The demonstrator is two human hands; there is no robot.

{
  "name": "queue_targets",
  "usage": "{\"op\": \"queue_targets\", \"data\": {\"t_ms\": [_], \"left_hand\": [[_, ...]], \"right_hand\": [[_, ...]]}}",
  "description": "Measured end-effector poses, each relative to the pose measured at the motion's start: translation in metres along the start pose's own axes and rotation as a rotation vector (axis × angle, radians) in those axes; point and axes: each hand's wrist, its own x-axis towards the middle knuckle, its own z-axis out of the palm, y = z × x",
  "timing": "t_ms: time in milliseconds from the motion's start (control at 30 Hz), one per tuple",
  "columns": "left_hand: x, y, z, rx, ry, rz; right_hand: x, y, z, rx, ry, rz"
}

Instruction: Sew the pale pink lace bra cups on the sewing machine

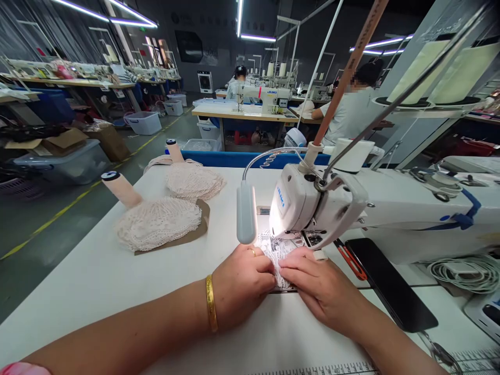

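Observation:
A white lace piece (pixel 282 260) lies under the head of a white sewing machine (pixel 297 200), lit by a small lamp (pixel 246 213). On its left side my left hand (pixel 244 284) is closed, with curled fingers gripping the lace. From the right, my right hand (pixel 322 281) pinches the lace with its fingers held together, close to my left fingertips. The needle area is mostly hidden behind the machine head, and my fingers cover part of the lace.
Left on the white table (pixel 187 291) are stacks of pale lace (pixel 160 221) and thread cones (pixel 122 190). A black phone (pixel 390 284) and orange-handled thread snips (pixel 351 260) lie right of my hands. A ruler (pixel 336 369) runs along the front. Two people sit farther back.

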Motion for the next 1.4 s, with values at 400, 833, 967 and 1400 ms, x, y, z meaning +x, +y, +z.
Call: {"op": "queue_targets", "data": {"t_ms": [400,833,967,1400], "left_hand": [[-0.005,-0.001,0.004,0.06,-0.042,-0.023],[0.002,-0.02,0.01,0.12,-0.005,-0.025],[0.005,-0.025,0.01,0.177,-0.023,-0.043],[0.011,-0.032,0.002,0.157,-0.113,-0.219]], "right_hand": [[-0.002,0.002,0.004,0.019,-0.051,-0.008],[0.0,0.007,0.017,-0.143,0.028,0.143],[-0.001,0.012,0.023,-0.197,-0.003,0.236],[0.005,0.014,0.025,-0.256,0.048,0.266]]}}
